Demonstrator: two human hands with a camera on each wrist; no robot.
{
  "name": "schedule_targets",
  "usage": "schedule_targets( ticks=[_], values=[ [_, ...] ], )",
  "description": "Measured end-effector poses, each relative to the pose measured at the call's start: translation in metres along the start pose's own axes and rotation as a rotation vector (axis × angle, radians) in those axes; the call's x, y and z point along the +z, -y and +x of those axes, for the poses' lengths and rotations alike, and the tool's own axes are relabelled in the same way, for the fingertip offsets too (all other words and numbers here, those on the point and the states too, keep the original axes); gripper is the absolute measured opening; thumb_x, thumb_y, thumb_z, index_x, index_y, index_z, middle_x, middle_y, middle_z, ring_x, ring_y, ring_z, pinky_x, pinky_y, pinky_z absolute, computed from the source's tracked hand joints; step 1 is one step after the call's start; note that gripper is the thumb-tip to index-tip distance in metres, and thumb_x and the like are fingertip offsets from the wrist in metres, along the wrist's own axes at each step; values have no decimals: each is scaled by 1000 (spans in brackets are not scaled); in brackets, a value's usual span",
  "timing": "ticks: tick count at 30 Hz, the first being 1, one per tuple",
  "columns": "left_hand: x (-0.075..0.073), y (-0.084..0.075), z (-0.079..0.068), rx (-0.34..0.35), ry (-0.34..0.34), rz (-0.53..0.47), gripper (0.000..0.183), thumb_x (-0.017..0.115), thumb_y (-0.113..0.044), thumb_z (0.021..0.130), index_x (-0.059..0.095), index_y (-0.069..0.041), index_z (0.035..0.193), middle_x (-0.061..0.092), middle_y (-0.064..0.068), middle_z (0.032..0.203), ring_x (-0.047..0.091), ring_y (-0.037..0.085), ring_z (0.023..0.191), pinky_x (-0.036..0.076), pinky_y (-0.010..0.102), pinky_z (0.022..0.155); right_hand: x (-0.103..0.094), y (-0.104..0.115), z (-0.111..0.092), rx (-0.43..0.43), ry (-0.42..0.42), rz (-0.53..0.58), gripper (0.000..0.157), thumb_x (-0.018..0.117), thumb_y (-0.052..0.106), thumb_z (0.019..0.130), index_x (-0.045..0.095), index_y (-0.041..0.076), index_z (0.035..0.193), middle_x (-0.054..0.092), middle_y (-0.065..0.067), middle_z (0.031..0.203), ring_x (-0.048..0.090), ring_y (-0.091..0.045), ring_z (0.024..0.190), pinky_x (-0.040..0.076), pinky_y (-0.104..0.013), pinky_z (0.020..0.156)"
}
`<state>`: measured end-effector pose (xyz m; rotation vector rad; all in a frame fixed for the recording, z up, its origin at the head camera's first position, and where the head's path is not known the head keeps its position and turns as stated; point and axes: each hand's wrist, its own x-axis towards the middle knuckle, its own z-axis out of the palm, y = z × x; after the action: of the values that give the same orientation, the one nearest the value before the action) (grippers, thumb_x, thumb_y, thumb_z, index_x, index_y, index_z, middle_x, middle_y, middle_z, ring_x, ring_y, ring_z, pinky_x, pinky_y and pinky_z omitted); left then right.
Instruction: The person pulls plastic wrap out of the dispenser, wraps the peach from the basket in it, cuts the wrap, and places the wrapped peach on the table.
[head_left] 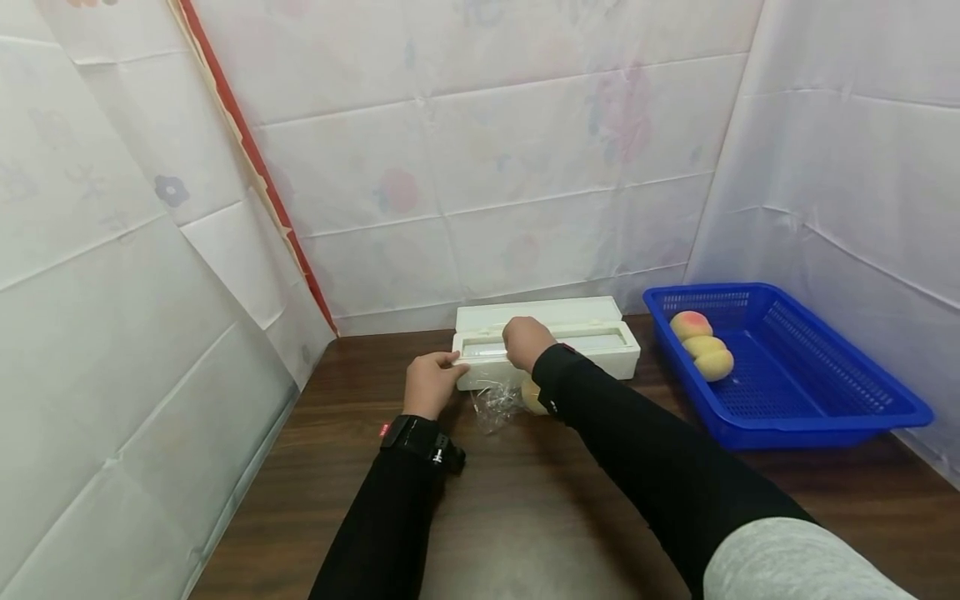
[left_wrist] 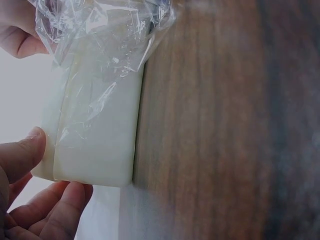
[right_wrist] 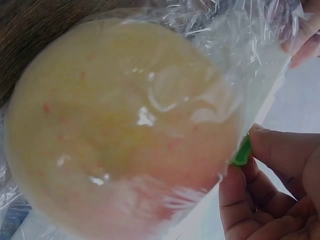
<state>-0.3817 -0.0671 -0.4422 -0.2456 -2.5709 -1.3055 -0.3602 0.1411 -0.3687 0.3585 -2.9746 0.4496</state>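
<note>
A white cling film dispenser box [head_left: 615,363] lies lengthwise near the back wall, its lid [head_left: 540,312] tipped back. My left hand [head_left: 431,385] grips the box's left end, thumb over the top edge and fingers at the end face, as the left wrist view shows. With my right hand [head_left: 525,340] I pinch a small green slider [right_wrist: 243,151] between thumb and fingers at the box edge. Against the front of the box sits a yellow-pink peach [right_wrist: 125,125] under clear cling film [right_wrist: 210,95]. Crumpled film [head_left: 495,407] hangs to its left; my right forearm partly hides the peach in the head view.
A blue basket [head_left: 817,425] stands at the right on the brown wooden table [head_left: 337,483], with several peaches [head_left: 714,364] along its left side. White patterned sheets [head_left: 525,167] wall in the table at the back, left and right.
</note>
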Motion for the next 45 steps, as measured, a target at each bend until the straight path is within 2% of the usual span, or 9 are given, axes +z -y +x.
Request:
schedule_targets(
  ticks=[23, 30, 39, 45],
  values=[
    [1, 1, -3, 25, 0, -3, 36, 84, -33, 93, 81, -15, 124, 80, 7, 123, 74, 27, 116, 60, 45, 93, -3, -15, -8, -10, -38, 33, 53, 52, -13, 92, 26, 19, 60, 15, 4, 63, 13, -16, 65, 19, -33, 65],
    [1, 3, -2, 43, -14, 3, 36, 84, -33, 93, 81, -16, 124, 80, 7, 122, 74, 26, 113, 60, 44, 90, -5, -19, -10, -1, -55, 42, 49, 51, -14, 88, 29, 18, 60, 19, 3, 63, 17, -16, 64, 21, -32, 64],
    [1, 5, -1, 20, 9, -9, 36, 84, -35, 93, 81, -17, 124, 80, 6, 123, 75, 25, 110, 59, 42, 87, 1, -33, -3, 16, -32, 39, 47, 51, -13, 88, 33, 18, 58, 23, 2, 61, 21, -17, 63, 24, -33, 62],
    [1, 5, 2, 11, 8, -18, 35, 84, -35, 93, 81, -17, 123, 80, 5, 124, 75, 25, 113, 59, 43, 89, -6, -35, -10, -4, -52, 48, 48, 52, -14, 86, 30, 18, 58, 20, 3, 61, 17, -16, 64, 22, -33, 62]
  ],
)
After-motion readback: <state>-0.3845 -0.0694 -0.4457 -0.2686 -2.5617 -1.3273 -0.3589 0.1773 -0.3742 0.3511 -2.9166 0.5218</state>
